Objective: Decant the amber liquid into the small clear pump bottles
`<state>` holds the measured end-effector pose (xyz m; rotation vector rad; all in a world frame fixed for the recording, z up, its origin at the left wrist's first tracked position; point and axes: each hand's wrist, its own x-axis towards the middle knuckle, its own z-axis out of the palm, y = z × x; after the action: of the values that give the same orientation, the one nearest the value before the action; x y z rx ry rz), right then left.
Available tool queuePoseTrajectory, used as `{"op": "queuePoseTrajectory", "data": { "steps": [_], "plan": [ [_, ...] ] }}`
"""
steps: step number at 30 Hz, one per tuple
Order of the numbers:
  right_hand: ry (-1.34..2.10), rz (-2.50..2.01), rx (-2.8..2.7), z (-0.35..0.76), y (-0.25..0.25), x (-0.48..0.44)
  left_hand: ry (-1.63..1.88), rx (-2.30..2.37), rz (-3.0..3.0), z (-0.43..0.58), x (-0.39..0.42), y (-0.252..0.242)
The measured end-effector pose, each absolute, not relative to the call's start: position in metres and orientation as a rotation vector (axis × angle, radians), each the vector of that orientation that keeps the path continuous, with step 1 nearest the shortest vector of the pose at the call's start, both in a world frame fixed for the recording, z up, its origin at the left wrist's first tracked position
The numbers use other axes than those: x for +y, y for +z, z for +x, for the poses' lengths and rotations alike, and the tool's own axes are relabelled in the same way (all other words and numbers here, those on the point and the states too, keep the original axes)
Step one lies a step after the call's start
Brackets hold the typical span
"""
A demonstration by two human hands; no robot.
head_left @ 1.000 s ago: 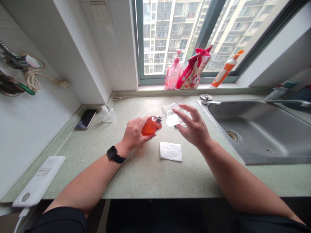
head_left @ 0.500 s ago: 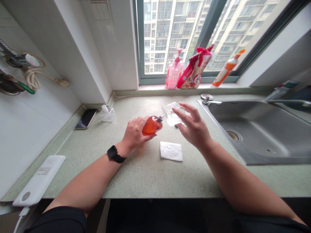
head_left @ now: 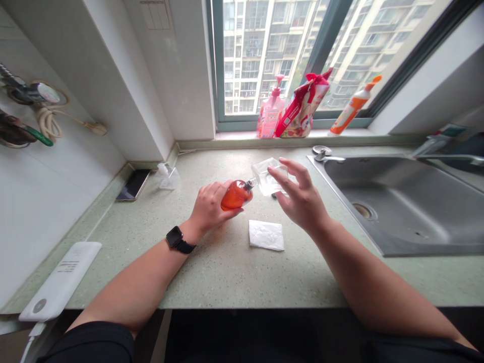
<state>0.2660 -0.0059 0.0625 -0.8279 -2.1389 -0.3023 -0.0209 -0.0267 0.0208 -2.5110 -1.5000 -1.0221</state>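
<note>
My left hand (head_left: 212, 205) is wrapped round an orange-red bottle (head_left: 235, 196), tilted with its neck pointing right. The bottle's threaded neck meets the mouth of a clear, square-sided bottle (head_left: 263, 177), which is also tilted. My right hand (head_left: 302, 196) grips this clear bottle with the fingers along its side and the thumb below. Just beneath it, a small black object (head_left: 274, 195) shows in part, too hidden to name. A folded white tissue (head_left: 266, 235) lies flat on the counter below the two bottles.
A clear pump head with a plastic collar (head_left: 167, 176) stands by a phone (head_left: 134, 184) at left. A white power bank (head_left: 62, 280) lies at the front left. The steel sink (head_left: 408, 201) is at right. A pink pump bottle (head_left: 270, 113), red bag (head_left: 302, 108) and orange bottle (head_left: 351, 110) line the sill.
</note>
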Motion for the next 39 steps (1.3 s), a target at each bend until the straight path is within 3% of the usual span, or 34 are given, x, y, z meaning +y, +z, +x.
{"op": "queuePoseTrajectory", "data": {
  "steps": [39],
  "plan": [
    [-0.287,-0.824,-2.074,0.2619,0.0653,-0.0101,-1.018,-1.493,-2.515,-0.0211,-0.0254,0.0193]
  ]
}}
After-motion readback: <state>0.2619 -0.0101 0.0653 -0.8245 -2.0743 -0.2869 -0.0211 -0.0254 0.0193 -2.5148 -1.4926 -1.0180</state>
